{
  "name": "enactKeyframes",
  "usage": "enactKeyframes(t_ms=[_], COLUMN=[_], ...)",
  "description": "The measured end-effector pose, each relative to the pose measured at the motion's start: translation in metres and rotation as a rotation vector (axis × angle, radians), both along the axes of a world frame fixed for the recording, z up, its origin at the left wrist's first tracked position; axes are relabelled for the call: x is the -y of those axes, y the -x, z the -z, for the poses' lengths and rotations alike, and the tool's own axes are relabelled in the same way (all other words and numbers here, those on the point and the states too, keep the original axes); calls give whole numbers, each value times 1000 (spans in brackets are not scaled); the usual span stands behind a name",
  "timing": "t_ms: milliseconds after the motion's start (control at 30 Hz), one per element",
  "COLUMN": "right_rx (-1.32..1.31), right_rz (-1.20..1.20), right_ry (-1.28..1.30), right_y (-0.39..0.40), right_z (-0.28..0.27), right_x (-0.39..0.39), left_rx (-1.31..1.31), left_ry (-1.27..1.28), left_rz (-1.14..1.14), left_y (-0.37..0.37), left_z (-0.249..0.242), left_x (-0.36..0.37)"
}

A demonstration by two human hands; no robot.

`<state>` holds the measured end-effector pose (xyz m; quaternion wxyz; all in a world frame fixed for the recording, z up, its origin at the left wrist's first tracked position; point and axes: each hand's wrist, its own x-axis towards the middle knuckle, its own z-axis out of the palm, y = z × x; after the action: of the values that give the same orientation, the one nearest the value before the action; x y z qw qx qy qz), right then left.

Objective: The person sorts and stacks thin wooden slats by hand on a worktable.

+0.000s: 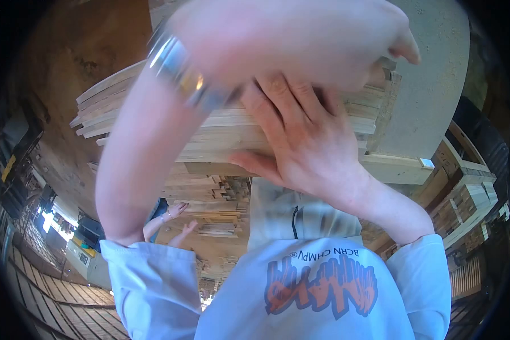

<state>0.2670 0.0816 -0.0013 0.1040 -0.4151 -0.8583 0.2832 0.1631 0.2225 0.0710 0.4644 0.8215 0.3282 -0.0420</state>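
Note:
A bundle of pale wooden strips lies side by side in front of my body. My right hand rests over the strips with its fingers spread and its thumb apart. Above it, my left hand reaches across to the right, blurred by motion. It partly covers the right fingertips. One left finger points down at the far right, while the others are hidden or smeared, so I cannot make out a grip. A shiny metal band circles my left wrist.
A grey-green panel lies to the right of the strips. Stacked wood blocks stand at the lower right. Another person's hands show at lower left, near more wooden strips. Brown floor spreads at upper left.

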Motion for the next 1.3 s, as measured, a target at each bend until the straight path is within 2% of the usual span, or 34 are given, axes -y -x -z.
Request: enactKeyframes(t_ms=[33, 100, 167, 400, 567, 700, 800, 867, 900, 967, 1067, 1167, 1267, 1300], right_rx=[-9, 8, 13, 13, 11, 8, 15, 38, 44, 55, 35, -29, 63, -44], right_rz=[-6, -30, -41, -24, -19, -15, -23, -36, -37, -39, -38, -47, -99, -55], right_ry=[-36, -29, -18, -22, -12, -4, -17, -48, -55, -70, -33, 66, 32, 68], right_y=[0, 0, -1, -1, -2, -3, -3, -3, -3, -3, -3, -4, -4, -2], right_z=[-2, -5, -6, -6, -3, 1, 2, 1, 1, 1, 1, -3, -9, -8], right_x=[-4, -8, -9, -9, -8, -6, -6, -7, -7, -7, -7, -9, -12, -9], left_rx=[-54, 24, 119, 100, -59, -95, 73, 165, 170, 91, -46, 48, 70, 45], left_ry=[173, 354, 367, 519, 266, 232, 129, 209, 335, 406, 303, 328, 311, 288], left_rz=[99, 228, 284, 377, 247, 214, 199, 207, 220, 208, 155, 152, 139, 121], left_y=[-6, -2, 0, -15, -26, -29, -18, -11, -10, -15, -27, -24, -19, -16], left_z=[-4, 20, 41, 46, 50, 43, 54, 57, 53, 46, 46, 60, 53, 47], left_x=[-23, -47, -58, -80, -50, -47, -38, -43, -54, -55, -41, -41, -41, -40])
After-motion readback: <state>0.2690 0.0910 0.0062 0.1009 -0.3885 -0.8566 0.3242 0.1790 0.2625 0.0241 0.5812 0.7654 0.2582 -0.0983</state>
